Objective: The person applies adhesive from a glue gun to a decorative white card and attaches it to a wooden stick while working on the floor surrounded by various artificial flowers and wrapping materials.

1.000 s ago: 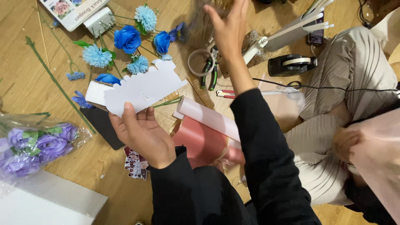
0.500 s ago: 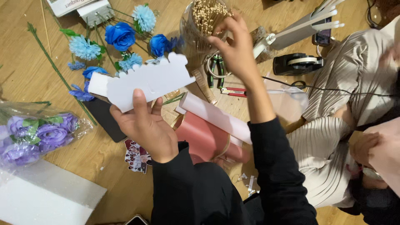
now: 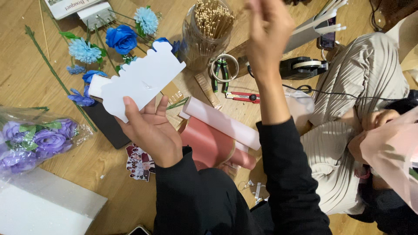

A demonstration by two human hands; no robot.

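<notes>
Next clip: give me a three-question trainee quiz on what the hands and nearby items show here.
1. True or false: the left hand holds a white scalloped card.
2. What does the clear jar contain? A) thin beige sticks B) blue flowers C) scissors
3. Fill in: the raised right hand is above the black ____ dispenser.

Key: 1 true. 2 A. 3 tape; that hand is blurred, so its grip cannot be told.
</notes>
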